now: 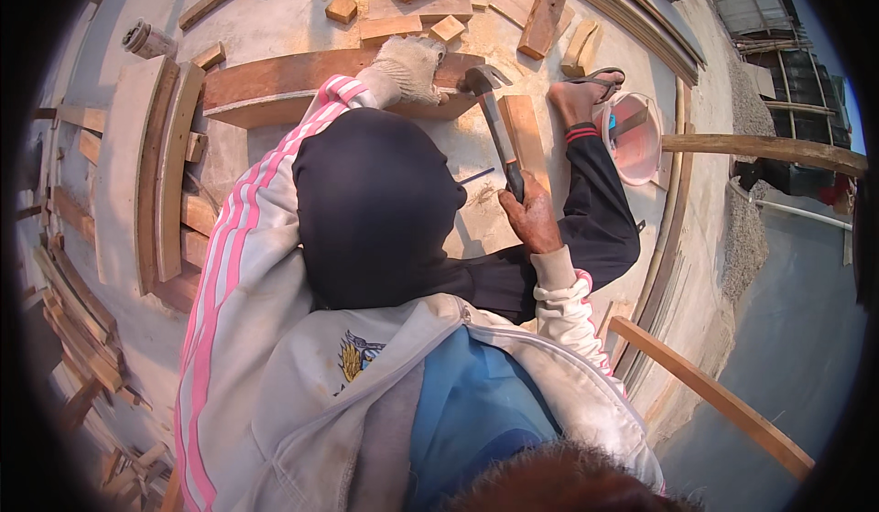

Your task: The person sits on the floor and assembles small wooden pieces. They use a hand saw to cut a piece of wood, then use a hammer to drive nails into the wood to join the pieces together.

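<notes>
My left hand [403, 68], in a worn pale knit glove, is closed around a long reddish wooden beam [275, 81] near its right end. Part of the beam is covered by the glove, and any small thing under the fingers is hidden. My bare right hand [533, 214] grips the lower handle of a claw hammer [497, 127]. The hammer's head is up, just off the beam's right end. Beneath the handle lies a short wood block [524, 136]. A thin dark blue stick [477, 176] rests on the floor between my knee and the hammer.
Several offcuts [543, 22] are scattered beyond the beam. Stacked planks [156, 173] lie at left, near a grimy can [146, 38]. By my right foot stands a pinkish bucket [634, 141] with a tool inside. Long poles [760, 152] reach past the floor's right edge.
</notes>
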`<control>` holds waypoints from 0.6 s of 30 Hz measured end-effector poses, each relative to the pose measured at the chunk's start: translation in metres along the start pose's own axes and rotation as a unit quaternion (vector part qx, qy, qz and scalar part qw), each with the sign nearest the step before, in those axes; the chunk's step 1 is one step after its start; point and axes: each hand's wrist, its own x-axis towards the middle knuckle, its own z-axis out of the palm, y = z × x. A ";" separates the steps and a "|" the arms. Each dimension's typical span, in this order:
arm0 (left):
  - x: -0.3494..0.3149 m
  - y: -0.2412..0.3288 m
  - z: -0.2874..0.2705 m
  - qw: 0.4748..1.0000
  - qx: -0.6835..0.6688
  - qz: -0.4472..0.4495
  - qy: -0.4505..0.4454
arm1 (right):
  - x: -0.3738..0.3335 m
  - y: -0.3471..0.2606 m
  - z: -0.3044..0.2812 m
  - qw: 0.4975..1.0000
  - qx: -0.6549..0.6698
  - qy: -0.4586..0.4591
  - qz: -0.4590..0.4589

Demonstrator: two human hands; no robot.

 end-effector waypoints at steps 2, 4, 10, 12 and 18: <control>-0.011 -0.007 0.001 1.000 0.025 -0.018 -0.005 | 0.001 -0.027 -0.012 0.994 0.062 -0.061 0.067; -0.003 -0.001 -0.006 1.000 0.015 -0.014 -0.018 | 0.006 -0.058 -0.025 0.994 0.087 -0.031 0.060; 0.002 0.001 -0.002 1.000 -0.003 0.000 -0.010 | 0.026 -0.023 0.002 0.973 0.197 0.119 -0.009; 0.004 0.000 0.001 1.000 -0.007 0.007 -0.003 | 0.008 0.029 0.005 0.998 -0.018 -0.051 -0.028; -0.002 -0.013 -0.002 1.000 0.013 0.000 -0.008 | -0.018 -0.009 -0.038 0.948 0.158 -0.075 0.268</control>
